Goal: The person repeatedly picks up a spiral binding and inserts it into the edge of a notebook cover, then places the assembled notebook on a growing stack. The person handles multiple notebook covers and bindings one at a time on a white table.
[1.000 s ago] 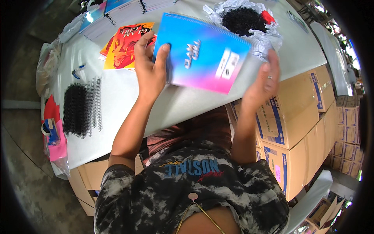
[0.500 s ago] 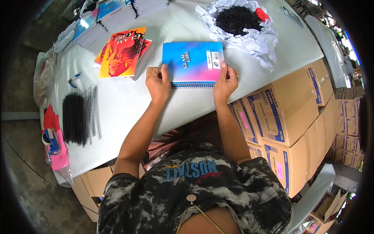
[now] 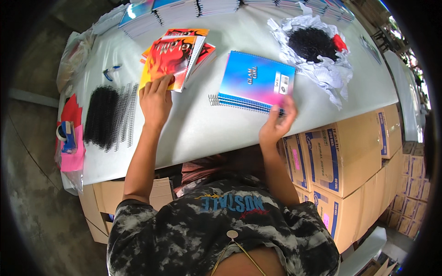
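My left hand (image 3: 155,102) is closed on the near edge of an orange-and-red notebook (image 3: 169,57), its fingers curled over the cover. This notebook lies on top of other notebooks of the same kind, which show behind it and at its right. To the right, a small stack of blue-and-pink spiral notebooks (image 3: 253,76) lies flat, with wire bindings on its far and near edges. At the stack's near right corner is my right hand (image 3: 276,123), slightly blurred, thumb and fingers apart. It holds nothing; whether it touches the corner I cannot tell.
Black spiral wires (image 3: 105,117) lie in rows on the left of the table (image 3: 198,133), with blue-handled pliers (image 3: 110,72) above them. A tape dispenser (image 3: 69,137) sits at the left edge. Crumpled paper (image 3: 338,76) holds a dark wire heap. Cartons (image 3: 345,152) stand at right.
My left hand has left the blue notebooks and moved left onto the orange notebook, which now sits shifted on its pile. My right hand has loosened from the blue stack. The view has shifted.
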Demonstrator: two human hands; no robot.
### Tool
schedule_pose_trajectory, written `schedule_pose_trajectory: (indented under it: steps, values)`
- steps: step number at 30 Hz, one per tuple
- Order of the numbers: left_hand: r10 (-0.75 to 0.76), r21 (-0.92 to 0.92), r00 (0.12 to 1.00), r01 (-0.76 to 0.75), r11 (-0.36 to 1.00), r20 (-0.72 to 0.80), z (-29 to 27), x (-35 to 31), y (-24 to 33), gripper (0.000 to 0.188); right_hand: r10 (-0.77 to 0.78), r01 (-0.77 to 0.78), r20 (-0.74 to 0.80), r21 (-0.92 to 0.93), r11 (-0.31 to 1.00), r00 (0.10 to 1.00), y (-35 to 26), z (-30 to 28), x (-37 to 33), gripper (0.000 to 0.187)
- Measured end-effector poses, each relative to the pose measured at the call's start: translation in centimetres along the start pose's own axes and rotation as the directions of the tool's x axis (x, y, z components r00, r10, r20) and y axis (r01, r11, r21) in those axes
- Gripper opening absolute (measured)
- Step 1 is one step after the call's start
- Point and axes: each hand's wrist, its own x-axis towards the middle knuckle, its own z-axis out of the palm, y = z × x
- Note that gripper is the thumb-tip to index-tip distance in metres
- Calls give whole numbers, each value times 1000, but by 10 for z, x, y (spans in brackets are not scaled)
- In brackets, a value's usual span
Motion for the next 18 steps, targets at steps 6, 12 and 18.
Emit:
schedule_pose_trajectory:
  steps: [6, 12, 18]
  values:
    - [218, -322, 975, -196, 926, 36, -51, -65, 95, 44, 363, -701, 613, 499, 510, 701, -73, 50, -39, 54]
    - [-347, -704, 904, 77, 706, -249, -60, -40, 39, 56, 164, -531, 734, 299, 793, 659, -72, 25, 12, 31]
    - [-309, -890, 835, 432, -144, 455, 11, -94, 21, 42, 164, -566, 828, 209, 797, 536, -59, 32, 7, 32]
